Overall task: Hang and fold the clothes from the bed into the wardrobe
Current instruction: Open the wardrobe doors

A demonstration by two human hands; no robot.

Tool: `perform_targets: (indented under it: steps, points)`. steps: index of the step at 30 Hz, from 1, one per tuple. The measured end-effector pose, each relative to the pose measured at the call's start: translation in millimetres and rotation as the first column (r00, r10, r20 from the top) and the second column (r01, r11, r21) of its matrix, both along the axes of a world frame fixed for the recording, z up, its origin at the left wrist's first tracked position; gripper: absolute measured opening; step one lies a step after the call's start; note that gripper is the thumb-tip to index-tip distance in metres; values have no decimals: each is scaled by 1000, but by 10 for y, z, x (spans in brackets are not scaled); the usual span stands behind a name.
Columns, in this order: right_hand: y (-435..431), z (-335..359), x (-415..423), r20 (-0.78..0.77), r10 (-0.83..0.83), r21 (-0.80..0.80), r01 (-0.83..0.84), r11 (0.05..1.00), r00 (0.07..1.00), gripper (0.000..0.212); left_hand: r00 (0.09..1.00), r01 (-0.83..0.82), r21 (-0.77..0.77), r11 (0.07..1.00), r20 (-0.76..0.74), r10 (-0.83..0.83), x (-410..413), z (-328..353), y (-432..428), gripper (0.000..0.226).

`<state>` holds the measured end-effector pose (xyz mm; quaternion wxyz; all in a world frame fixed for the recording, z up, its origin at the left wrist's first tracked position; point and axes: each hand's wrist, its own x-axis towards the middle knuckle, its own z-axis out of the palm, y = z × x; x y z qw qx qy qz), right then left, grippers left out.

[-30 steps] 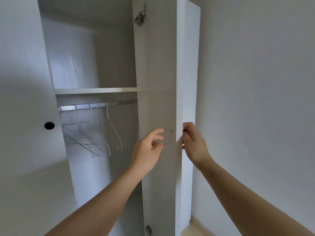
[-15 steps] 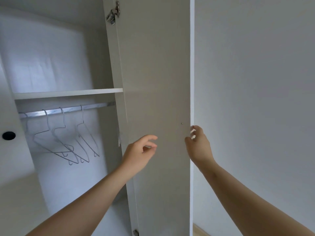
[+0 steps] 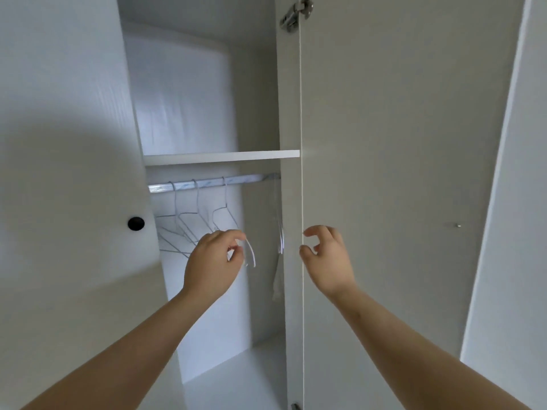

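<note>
Wardrobe (image 3: 183, 113) is open and tall in the view, with its long axis straight up and down. The metal rail (image 3: 207, 183) runs left to right across it, just under a white shelf (image 3: 222, 157). Three thin wire hangers (image 3: 189, 220) hang from the rail, hooks up and bodies down. They sit bunched toward the left end and turned at an angle, so they overlap each other. A single hanger (image 3: 280, 238) hangs by itself at the far right end, close to the side panel.

The left hand (image 3: 213, 261) is up right in front of the bunched hangers with its fingers curled by the nearest wire. Can't tell if the grip actually has that wire or is just next to it. The right hand (image 3: 325, 261) is up at the same height near the front edge of the side panel. Its grip is released, fingers loosely bent around nothing.

Everything's pale grey-white. The left door (image 3: 68, 173) has a round black knob (image 3: 136, 223). The right door (image 3: 399, 143) is swung wide, with a metal hinge (image 3: 296, 16) at its top. A strip of plain wall (image 3: 521, 202) shows beyond it.
</note>
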<state>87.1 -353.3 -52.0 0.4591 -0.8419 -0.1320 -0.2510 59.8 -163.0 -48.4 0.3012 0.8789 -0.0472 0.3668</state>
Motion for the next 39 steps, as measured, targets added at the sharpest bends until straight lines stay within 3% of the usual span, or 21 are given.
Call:
perform_targets:
  steps: [5,10,16,21,25,27,31,32,35,39]
  points:
    - [899,37,202,-20,140,5,-140,990,990,27,972,-224,72,972,83,218,2,112,870,26]
    - [1601,46,299,-1,243,1,-243,970,970,24,887,-460,179,870,132,442,54,266,1554,44]
    - [1843,6,332,-17,255,-16,-255,967,967,23,864,-496,355,792,116,489,198,245,1739,37]
    - [1726,-26,300,-30,292,27,-291,956,956,19,860,-506,286,814,94,502,271,196,1667,27]
    - [1645,-56,186,-40,315,22,-314,949,948,19,837,-520,333,786,17,547,266,289,1618,28]
    - [1600,-75,105,-44,339,35,-338,941,940,19,852,-506,268,820,6,524,201,321,1516,23]
    - [1510,-113,-66,-44,386,52,-384,922,921,20,898,-433,-7,901,86,432,-80,273,1244,4]
    - [1484,-126,-113,-47,404,54,-401,914,914,21,901,-414,-43,909,121,416,-184,246,1172,10]
    - [1434,-171,-292,-69,465,63,-461,885,883,20,894,-377,-118,919,213,394,-589,166,974,20]
    - [1490,-242,-615,-71,565,63,-561,825,822,21,870,-394,-163,904,250,424,-1149,132,866,13]
